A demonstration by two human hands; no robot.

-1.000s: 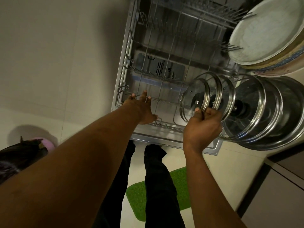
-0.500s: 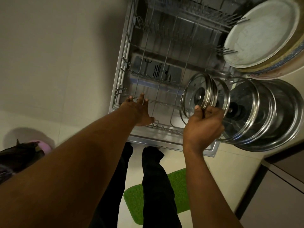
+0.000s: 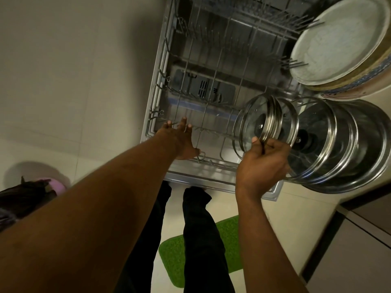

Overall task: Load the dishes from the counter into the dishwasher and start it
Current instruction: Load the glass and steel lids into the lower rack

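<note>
We note a green mat (image 3: 171,261) on pale floor tiles (image 3: 63,81); pink object (image 3: 58,187) far left, grey cabinet (image 3: 359,250) lower right.

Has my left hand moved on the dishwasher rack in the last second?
No. The left hand stays at the front left corner of the grey wire dishwasher rack, thumb beside the same wire loop.

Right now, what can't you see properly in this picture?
All from the head view:
- Stack of plates: cut off by the right edge, so they can't be counted.
- Small glass lids: the right hand covers their lower rims, so it is unclear how many its grip holds.
- Pink thing: too dark and too close to the left edge to name.
- Dishwasher: its buttons are not in the picture.
</note>
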